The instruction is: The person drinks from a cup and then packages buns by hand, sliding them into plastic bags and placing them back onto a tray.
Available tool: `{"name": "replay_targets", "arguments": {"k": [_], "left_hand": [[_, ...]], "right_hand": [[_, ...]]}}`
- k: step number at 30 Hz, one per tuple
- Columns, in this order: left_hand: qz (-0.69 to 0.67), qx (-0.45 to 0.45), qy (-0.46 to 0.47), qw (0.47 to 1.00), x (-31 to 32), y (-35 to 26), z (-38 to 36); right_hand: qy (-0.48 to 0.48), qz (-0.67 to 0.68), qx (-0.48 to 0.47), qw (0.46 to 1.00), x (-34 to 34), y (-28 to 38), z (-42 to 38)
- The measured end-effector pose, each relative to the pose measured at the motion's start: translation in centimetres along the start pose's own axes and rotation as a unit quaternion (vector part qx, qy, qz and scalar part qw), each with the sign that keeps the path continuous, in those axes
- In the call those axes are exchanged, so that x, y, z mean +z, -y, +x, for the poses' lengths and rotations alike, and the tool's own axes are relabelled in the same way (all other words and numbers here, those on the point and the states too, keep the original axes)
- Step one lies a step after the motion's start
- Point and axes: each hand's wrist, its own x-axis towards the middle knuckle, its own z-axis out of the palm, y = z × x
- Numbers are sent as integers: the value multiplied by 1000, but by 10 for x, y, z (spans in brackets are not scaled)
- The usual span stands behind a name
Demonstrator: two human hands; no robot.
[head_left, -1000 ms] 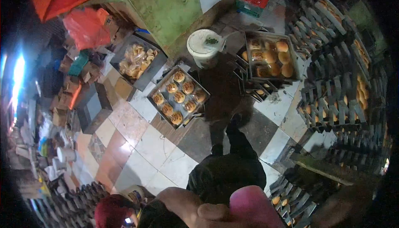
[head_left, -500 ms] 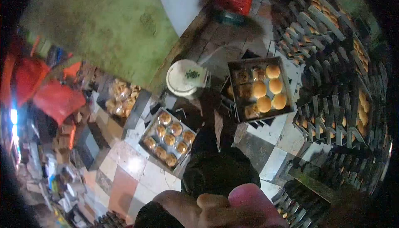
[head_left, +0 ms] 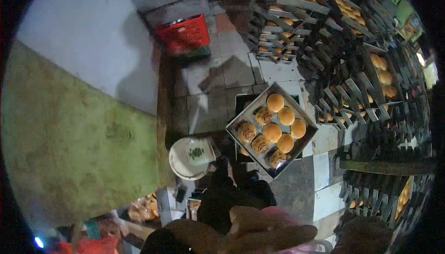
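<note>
My left hand (head_left: 273, 228) is at the bottom edge, its fingers bent in front of my dark clothing. A pink, partly clear thing (head_left: 301, 247) shows beside the fingers; what it is, I cannot make out. My right hand (head_left: 364, 235) is a dark, blurred shape at the lower right, its fingers not distinguishable. Ahead of my hands is a square metal tray (head_left: 250, 158) of round buns. Several are plain golden buns (head_left: 272, 132); others, such as the dark-patterned bun (head_left: 246, 131), appear to be in clear wrapping. Neither hand touches the tray.
Left of the tray stands a white bucket (head_left: 178, 161) with green print on a pale piece on top. A red crate (head_left: 185, 34) stands by the wall. Stacked bun trays (head_left: 352, 99) fill the right side. Bagged bread (head_left: 143, 207) lies at lower left.
My view has turned right, so the wall fills more of the left side. The second tray of buns has mostly slipped out of sight below. The bottom hand stays low, its fingers bent.
</note>
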Motion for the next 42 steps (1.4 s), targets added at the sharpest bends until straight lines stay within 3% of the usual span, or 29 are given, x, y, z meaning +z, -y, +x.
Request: {"name": "replay_targets", "arguments": {"k": [8,10,12,14,16,18,21,22,24,25,27,28,29,30,31,32,33,34,36,38,39,40,41,42], "left_hand": [[-7,2,13,1000,-8,5,12],[-13,-1,11,1000,-6,-2,6],[-20,-10,8,1000,-1,-13,-1],[-20,-16,-3,1000,1,-22,-5],[-18,-6,-11,1000,-1,-31,-2],[51,-98,146,983,-23,-31,4],[161,-228,373,885,-48,-2,7],[162,-229,376,883,-48,18,-7],[62,-97,189,975,-55,60,-37],[253,-33,267,929,-64,65,-32],[295,-64,313,901,-67,73,-9],[330,-85,353,871,-65,81,2],[328,-86,365,867,-68,100,4],[272,-115,331,896,-76,132,-1],[216,-140,292,921,-83,166,-3],[162,-169,249,940,-87,186,-2],[210,-56,263,940,-77,189,12],[148,-43,262,953,-72,211,21],[381,88,335,857,-68,225,61],[384,70,372,842,-86,283,82],[390,52,385,835,-94,315,96],[393,28,405,825,-106,351,106],[403,-33,425,810,-126,398,112],[387,-36,460,798,-140,430,124]], "right_hand": [[-128,112,93,981,-13,17,-2],[-183,172,136,958,-20,14,-2],[-272,262,202,903,-22,2,-4],[-133,80,128,980,-51,-89,-34],[-126,11,264,956,-26,-111,-32],[-21,-52,292,955,-24,-167,-49],[-57,209,394,893,-14,-316,-114],[-71,254,450,853,-13,-362,-142],[-111,284,378,874,8,-410,-199],[-59,185,414,889,15,-455,-231],[68,-19,463,884,28,-541,-293],[60,-11,463,884,40,-571,-309],[-29,299,552,778,53,-591,-330],[-119,574,570,576,65,-596,-347],[-94,333,535,771,69,-503,-294],[-101,340,538,765,79,-508,-274],[-93,268,510,812,98,-518,-264],[-83,196,478,852,123,-535,-256],[-59,51,411,908,176,-554,-244],[9,42,599,799,174,-460,-134],[-8,60,612,789,205,-485,-126],[-64,-102,553,825,241,-516,-128],[-115,-265,483,827,282,-536,-125],[-207,-304,436,822,292,-502,-76]]}}
